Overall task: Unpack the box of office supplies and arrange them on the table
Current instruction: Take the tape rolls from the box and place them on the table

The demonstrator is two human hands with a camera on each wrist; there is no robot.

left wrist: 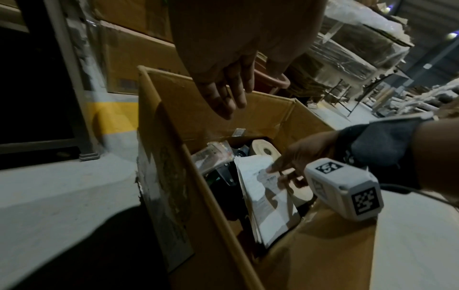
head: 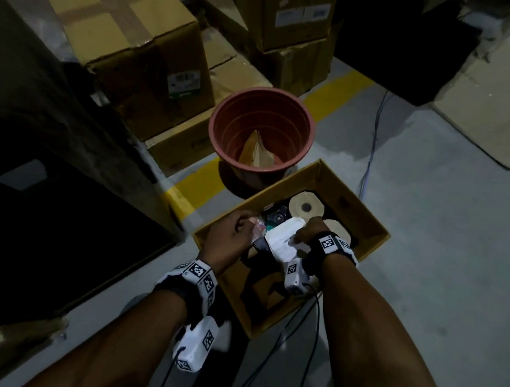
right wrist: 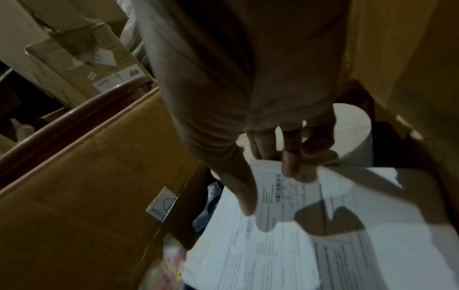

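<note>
Corrugated cardboard box (head: 366,215) holds flat printed papers (head: 280,238) pinched by right hand (head: 309,229); left hand (left wrist: 231,78) grip released.

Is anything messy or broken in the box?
The printed papers stand crumpled on edge in the box, not flat, pinched by the right hand. The box's left wall looks torn.
</note>
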